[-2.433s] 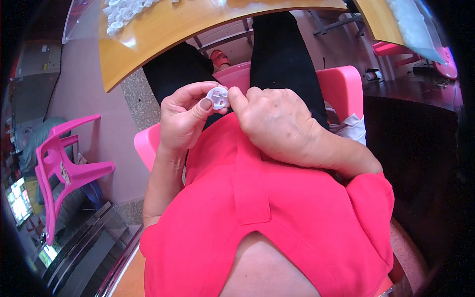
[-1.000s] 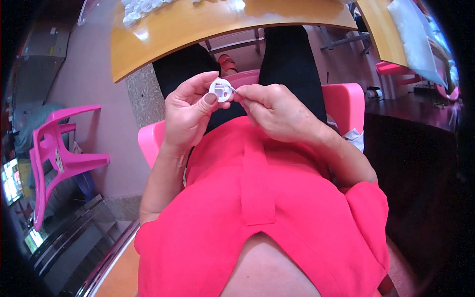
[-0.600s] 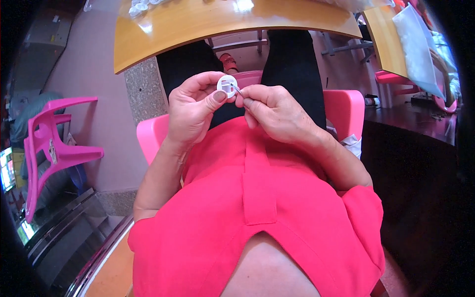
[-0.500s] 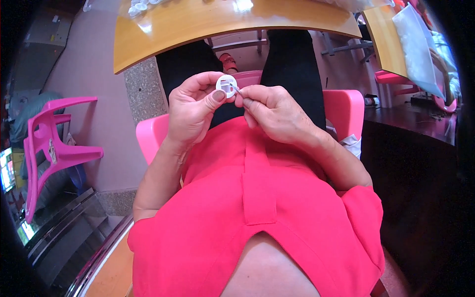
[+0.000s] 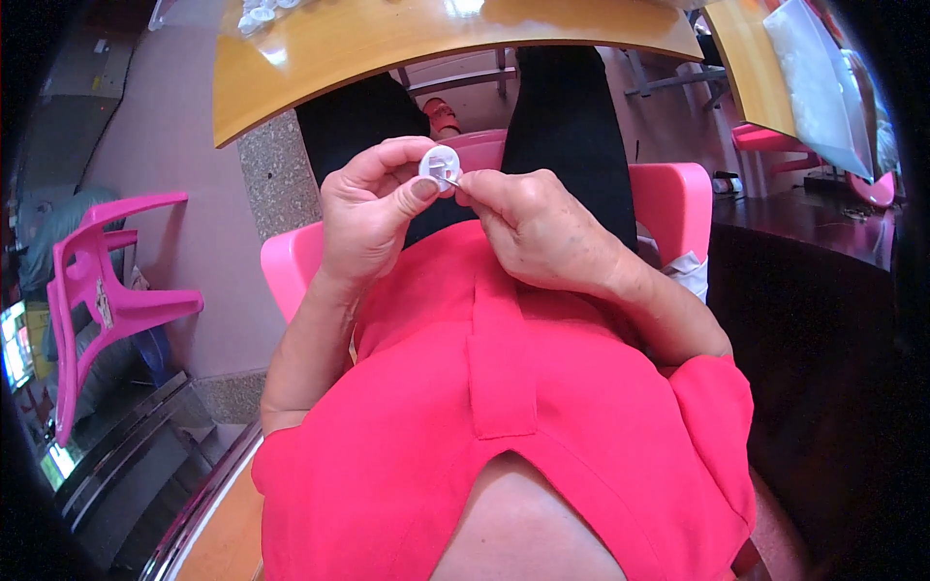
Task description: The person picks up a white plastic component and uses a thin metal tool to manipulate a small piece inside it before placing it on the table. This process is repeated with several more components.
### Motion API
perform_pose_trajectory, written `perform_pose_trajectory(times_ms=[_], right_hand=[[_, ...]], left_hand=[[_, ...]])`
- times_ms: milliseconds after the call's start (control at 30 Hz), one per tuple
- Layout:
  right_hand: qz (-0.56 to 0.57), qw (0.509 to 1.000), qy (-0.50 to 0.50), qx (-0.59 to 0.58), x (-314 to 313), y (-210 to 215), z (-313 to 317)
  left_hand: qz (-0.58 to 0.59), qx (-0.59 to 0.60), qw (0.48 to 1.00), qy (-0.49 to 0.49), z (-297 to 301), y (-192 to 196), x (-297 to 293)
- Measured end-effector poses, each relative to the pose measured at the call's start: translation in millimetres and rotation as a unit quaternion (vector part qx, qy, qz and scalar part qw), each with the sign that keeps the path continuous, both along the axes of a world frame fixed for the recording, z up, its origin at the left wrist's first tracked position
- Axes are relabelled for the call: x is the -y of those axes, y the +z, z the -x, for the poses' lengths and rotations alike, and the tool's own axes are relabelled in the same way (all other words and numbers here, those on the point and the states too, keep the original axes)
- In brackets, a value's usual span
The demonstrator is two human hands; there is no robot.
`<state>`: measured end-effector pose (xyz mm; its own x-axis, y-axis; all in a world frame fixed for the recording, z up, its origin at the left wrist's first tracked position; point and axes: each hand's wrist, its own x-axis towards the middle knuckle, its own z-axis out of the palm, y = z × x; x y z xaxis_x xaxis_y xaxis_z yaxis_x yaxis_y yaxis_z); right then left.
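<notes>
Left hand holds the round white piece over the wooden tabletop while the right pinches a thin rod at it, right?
No: the head view shows the round white piece held over the lap, not the wooden tabletop. The left hand and right hand, with its thin rod, are as you say.

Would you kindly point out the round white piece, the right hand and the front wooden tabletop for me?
Round white piece [image 5: 441, 166]: head view, near the middle of its visible face.
Right hand [image 5: 542, 225]: head view, back of the hand.
Front wooden tabletop [image 5: 397, 39]: head view, bare surface.
</notes>
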<state>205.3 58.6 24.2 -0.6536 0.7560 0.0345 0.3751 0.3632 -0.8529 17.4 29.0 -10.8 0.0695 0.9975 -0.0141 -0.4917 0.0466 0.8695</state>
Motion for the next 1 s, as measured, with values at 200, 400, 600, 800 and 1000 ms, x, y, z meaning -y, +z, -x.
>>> perform_pose_trajectory(times_ms=[200,400,600,800,1000], right_hand=[[-0.001,1.000,-0.015,-0.011,-3.0,4.7,-2.9],[-0.002,1.000,-0.007,0.001,-1.8,3.1,-2.1],[0.001,1.000,0.008,0.030,-3.5,0.6,-2.6],[-0.010,0.996,0.019,0.089,-2.7,2.1,-2.3],[-0.017,0.985,0.045,0.168,-3.9,9.4,-2.9]], left_hand=[[-0.003,-0.004,1.000,-0.020,6.0,-3.7,-0.8],[0.006,0.006,1.000,-0.029,5.7,-5.0,0.0],[0.011,-0.010,1.000,-0.023,4.8,-3.2,0.7],[0.006,-0.047,0.999,-0.007,-0.7,0.3,1.4],[-0.020,-0.179,0.984,0.010,-4.3,0.5,4.0]])
